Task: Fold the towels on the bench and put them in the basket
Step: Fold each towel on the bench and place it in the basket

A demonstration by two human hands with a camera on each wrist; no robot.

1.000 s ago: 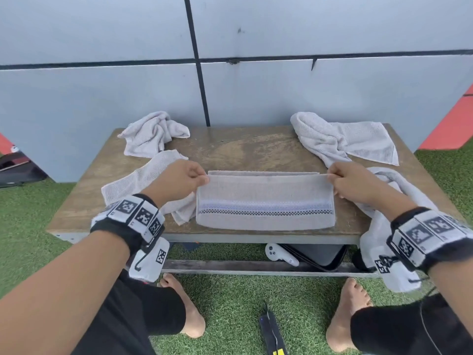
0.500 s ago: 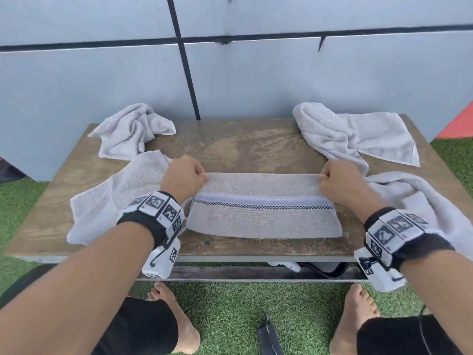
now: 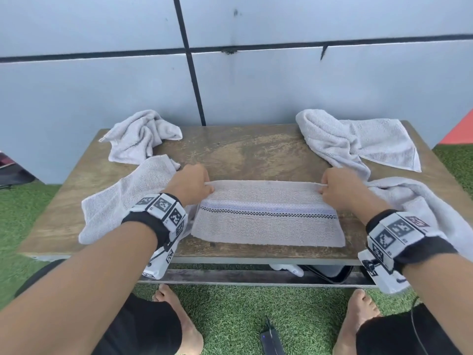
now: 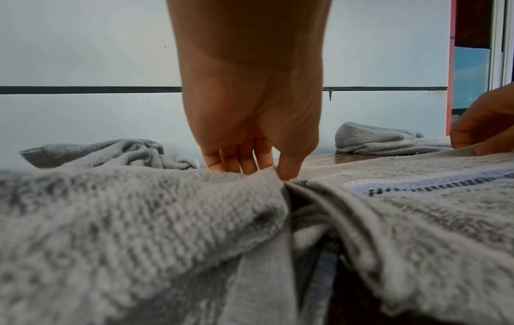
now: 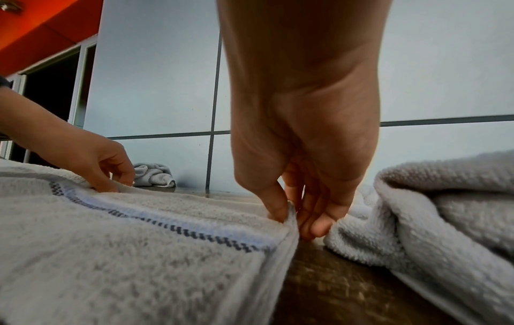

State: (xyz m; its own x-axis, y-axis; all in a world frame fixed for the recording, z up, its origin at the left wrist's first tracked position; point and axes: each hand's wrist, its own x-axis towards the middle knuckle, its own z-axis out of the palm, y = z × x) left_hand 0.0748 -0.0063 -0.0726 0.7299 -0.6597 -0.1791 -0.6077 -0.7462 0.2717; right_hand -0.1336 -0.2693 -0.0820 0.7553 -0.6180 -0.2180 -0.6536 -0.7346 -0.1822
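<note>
On the bench [image 3: 256, 155] — striped towel [image 3: 266, 226] lengthwise left-right

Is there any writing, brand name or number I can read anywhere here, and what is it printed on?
There is no readable text.
Left wristband: black-and-white square code patterns, no letters.
Right wristband: the same kind of code squares; one reddish tag is too blurred to read.
Striped towel: only a woven checked band, no label showing.

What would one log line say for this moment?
fold striped towel | left hand pinches far-left corner | right hand pinches far-right corner | on bench
</note>
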